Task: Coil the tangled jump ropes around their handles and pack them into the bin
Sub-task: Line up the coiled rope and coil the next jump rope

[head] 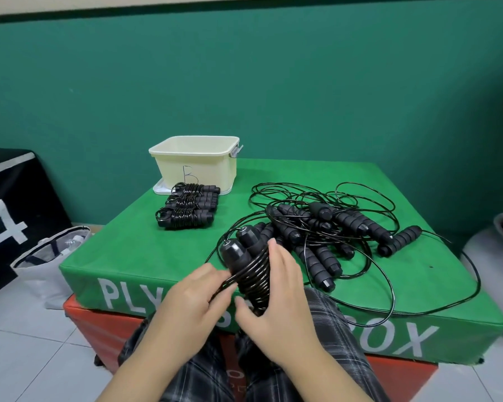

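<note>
A pair of black jump rope handles with cord wound round them is held over the front edge of the green plyo box. My right hand grips the wound handles from the right. My left hand pinches the black cord at the left of the coil. The loose end of this cord loops out to the right over the box. Three coiled ropes lie side by side in front of the cream bin. A tangled pile of ropes and handles covers the right half.
The bin, marked B, stands on its white lid at the box's back left. The green box sits on a red box. A white bag and a black box with a 4 stand at left. A white object lies at right.
</note>
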